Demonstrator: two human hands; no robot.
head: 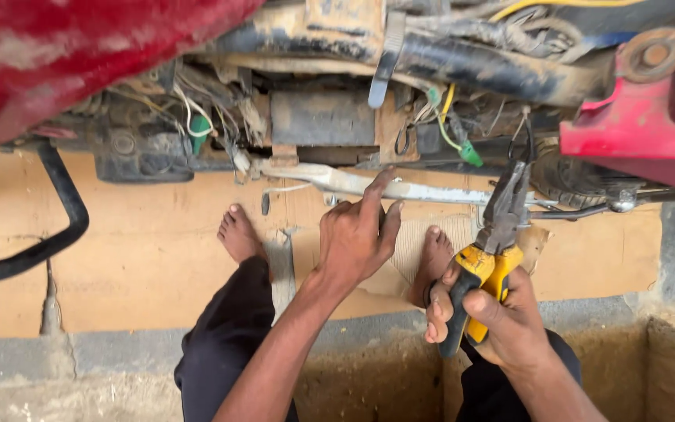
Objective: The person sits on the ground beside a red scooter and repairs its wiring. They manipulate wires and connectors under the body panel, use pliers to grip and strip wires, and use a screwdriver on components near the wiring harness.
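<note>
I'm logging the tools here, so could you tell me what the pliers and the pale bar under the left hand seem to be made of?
Pliers: dull grey metal head, probably steel; yellow-and-black handles look like matte plastic or rubber. Pale bar: likely metal, its whitish coating scuffed and dirty.

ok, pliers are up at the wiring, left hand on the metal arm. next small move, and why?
Probably close the pliers on the thin dark wire loop at their tip. The right hand holds the yellow handles with the nose right at that loop, and the left hand presses its fingers on the pale metal arm, seemingly to steady things.
</note>
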